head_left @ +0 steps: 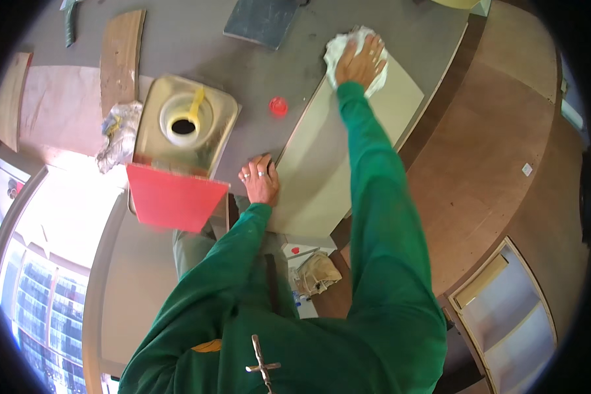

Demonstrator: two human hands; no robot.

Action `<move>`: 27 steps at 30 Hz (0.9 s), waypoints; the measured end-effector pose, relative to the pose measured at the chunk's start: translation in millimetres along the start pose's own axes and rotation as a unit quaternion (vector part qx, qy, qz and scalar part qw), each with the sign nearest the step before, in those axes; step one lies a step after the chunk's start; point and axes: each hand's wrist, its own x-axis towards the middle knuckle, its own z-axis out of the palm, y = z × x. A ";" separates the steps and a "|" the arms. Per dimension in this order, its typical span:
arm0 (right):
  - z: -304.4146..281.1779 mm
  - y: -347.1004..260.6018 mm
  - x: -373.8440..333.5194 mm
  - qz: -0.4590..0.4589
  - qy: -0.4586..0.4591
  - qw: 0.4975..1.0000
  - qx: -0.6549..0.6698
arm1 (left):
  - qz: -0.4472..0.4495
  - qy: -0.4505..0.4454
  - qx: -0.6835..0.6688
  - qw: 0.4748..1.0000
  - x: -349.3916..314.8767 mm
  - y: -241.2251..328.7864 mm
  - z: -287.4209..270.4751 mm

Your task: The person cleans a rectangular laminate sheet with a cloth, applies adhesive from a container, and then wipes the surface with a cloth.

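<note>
A long pale beige board [338,148] lies slanted on the grey table, its near end at the front edge by my body. My right hand [360,64] presses down on a crumpled white cloth [338,49] at the board's far end. Bits of cloth show between its fingers. At the board's near left edge, my left hand [261,180], with rings on two fingers, has its fingers bent and grips the edge. The thumb and the underside of this hand are hidden.
Left of the board stands a metal can [217,105] with a round opening and yellow strip, a red panel [177,197] at its near side. A red cap [278,106], dark flat plate [261,20], wooden piece [121,59] and crumpled wrapping [121,134] lie on the grey table [197,39].
</note>
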 end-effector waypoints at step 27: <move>-69.4 -1.3 -459.1 0.242 0.042 0.966 0.085 | 0.252 -0.144 -0.235 0.928 55.6 70.8 -1.2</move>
